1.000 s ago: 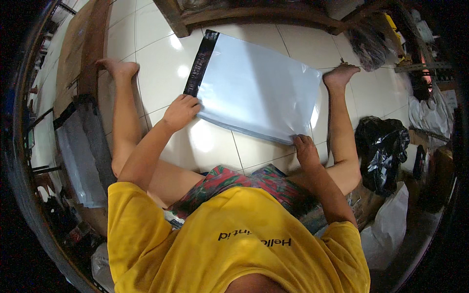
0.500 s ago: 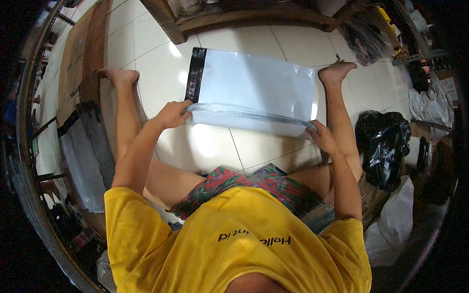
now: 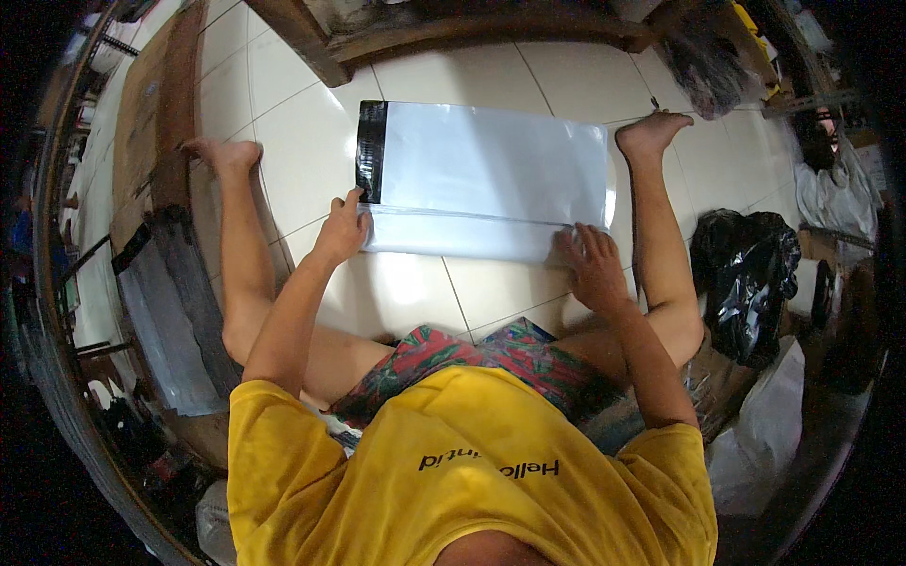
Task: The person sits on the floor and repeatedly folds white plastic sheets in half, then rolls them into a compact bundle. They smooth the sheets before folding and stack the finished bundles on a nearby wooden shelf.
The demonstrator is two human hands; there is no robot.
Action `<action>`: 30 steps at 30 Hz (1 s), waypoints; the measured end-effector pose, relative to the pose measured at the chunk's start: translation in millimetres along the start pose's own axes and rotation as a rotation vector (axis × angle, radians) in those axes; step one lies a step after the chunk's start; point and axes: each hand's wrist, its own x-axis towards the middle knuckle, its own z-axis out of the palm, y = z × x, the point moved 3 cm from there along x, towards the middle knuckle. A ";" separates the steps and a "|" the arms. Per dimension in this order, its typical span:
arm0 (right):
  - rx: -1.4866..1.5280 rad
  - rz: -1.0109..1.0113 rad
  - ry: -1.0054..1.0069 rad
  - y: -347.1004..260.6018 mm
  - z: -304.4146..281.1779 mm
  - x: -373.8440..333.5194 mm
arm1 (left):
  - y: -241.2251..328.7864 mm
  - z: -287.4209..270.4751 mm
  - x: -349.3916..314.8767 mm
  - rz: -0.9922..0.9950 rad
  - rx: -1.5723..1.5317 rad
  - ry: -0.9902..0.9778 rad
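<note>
Somewhat blurred in the head view, the right hand (image 3: 593, 264) lies with fingers loosely spread on the folded pale plastic sheet (image 3: 491, 160), on tiled floor (image 3: 406, 292), while the left hand (image 3: 343, 231) touches its left edge, whether gripping unclear.

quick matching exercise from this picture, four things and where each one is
1. left hand
2. right hand
3. black strip
4. crumpled black bag

A. outside the right leg
B. at the right part of the folded flap
C. across the pale plastic sheet's left end
D. at the flap's left end

Pairs: 1-D, 2-B, 3-C, 4-A
</note>
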 end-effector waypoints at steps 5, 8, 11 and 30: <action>-0.153 -0.014 0.000 -2.0 32.4 1.4 | 40.4 -14.5 -40.5 0.488 0.408 0.199; -0.084 0.001 -0.054 5.5 41.7 5.1 | 37.7 -7.7 -45.0 0.676 0.577 0.059; -0.034 -0.004 -0.085 10.2 28.8 14.0 | 15.6 0.6 -31.2 0.636 0.601 0.032; 0.304 0.404 0.209 46.5 19.9 34.5 | 8.2 6.5 -10.6 0.150 0.018 0.467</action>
